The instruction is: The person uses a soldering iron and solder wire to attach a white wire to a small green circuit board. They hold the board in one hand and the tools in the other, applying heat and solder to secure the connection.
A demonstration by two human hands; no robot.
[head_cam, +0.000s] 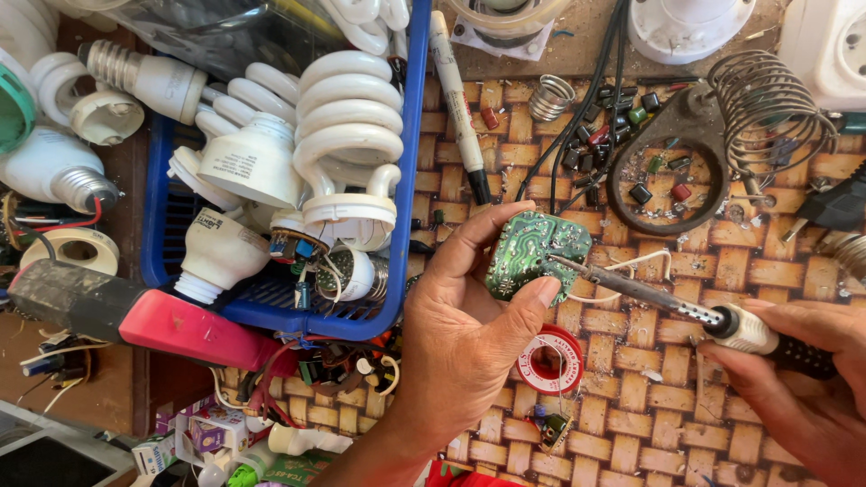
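My left hand pinches a small round green circuit board between thumb and fingers, holding it above the bench. My right hand grips the dark handle of a soldering iron. The iron's metal tip touches the board's right side. White wires loop out from behind the board. A red spool of solder wire lies on the bench just below the board.
A blue basket of white spiral lamps and lamp bases fills the upper left. A coiled soldering-iron stand and several loose small components lie at upper right. A red-and-black tool rests at left, a white marker near the basket.
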